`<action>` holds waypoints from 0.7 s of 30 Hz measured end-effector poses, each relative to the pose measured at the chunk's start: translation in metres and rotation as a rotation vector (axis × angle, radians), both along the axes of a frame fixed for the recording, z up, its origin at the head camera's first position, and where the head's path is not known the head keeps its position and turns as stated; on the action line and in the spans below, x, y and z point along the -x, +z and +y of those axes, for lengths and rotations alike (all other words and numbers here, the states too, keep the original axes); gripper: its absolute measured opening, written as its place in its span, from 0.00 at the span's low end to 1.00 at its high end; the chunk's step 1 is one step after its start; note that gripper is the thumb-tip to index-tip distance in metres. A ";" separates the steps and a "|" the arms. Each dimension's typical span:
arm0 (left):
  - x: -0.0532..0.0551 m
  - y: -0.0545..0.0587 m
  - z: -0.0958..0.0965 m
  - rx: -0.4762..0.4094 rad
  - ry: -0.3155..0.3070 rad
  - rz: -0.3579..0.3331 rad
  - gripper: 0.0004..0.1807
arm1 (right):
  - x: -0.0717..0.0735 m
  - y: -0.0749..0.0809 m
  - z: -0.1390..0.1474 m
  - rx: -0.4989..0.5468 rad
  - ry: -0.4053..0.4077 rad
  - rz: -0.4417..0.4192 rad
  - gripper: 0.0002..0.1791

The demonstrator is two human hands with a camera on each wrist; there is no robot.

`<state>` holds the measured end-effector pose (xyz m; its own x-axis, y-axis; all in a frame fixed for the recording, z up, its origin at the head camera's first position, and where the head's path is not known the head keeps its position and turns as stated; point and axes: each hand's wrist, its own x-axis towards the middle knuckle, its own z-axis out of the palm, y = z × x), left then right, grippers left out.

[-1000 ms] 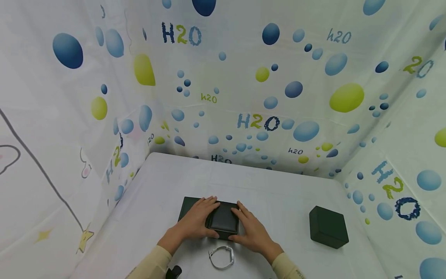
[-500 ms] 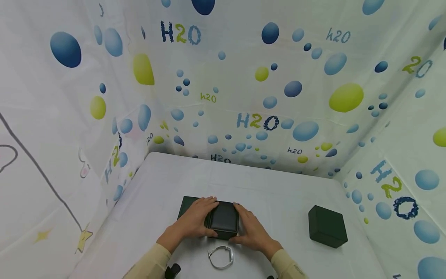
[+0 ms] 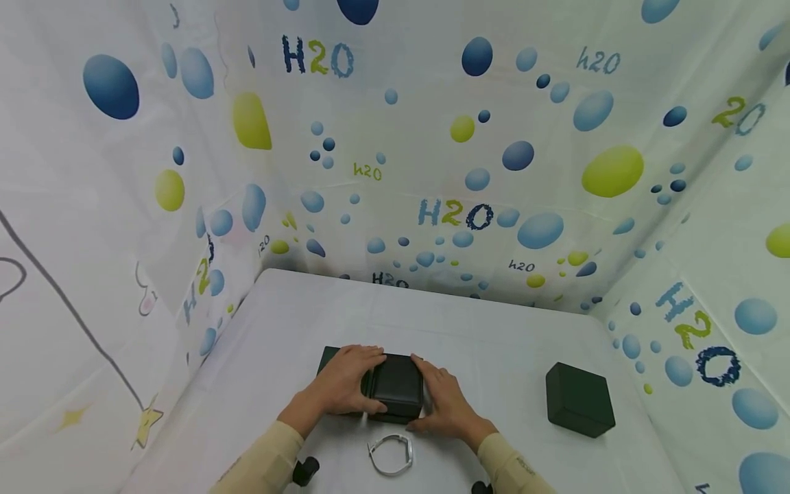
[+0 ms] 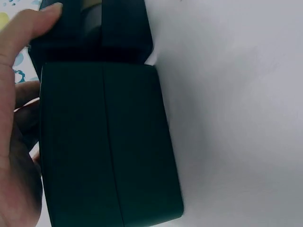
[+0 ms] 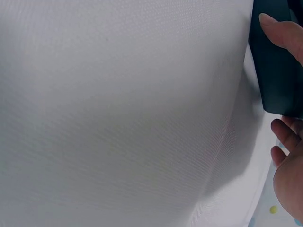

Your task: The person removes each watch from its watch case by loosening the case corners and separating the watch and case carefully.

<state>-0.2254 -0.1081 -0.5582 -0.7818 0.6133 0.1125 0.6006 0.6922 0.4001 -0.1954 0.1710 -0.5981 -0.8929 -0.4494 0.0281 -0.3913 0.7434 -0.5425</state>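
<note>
In the head view a small dark box with a glossy black padded face lies between my hands. My left hand grips its left side, fingers over the far edge and thumb at the near edge. Opposite, my right hand holds the right side, thumb near the front corner. A dark green part shows behind the left hand; close up in the left wrist view, a green seamed surface adjoins a dark piece under the thumb. Just in front stands a silver wristwatch, its band looped.
A second dark green box sits to the right on the white tabletop. Patterned white curtains surround the table at the back and sides. Black wrist devices show below the sleeves.
My right fingertips have slid from the padded face to the far right edge of the box. The left thumb has shifted slightly. The wristwatch and the second box stay in place.
</note>
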 end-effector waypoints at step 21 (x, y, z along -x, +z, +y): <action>0.010 -0.001 0.001 -0.152 0.092 -0.184 0.43 | 0.003 -0.003 -0.002 -0.009 -0.076 -0.050 0.87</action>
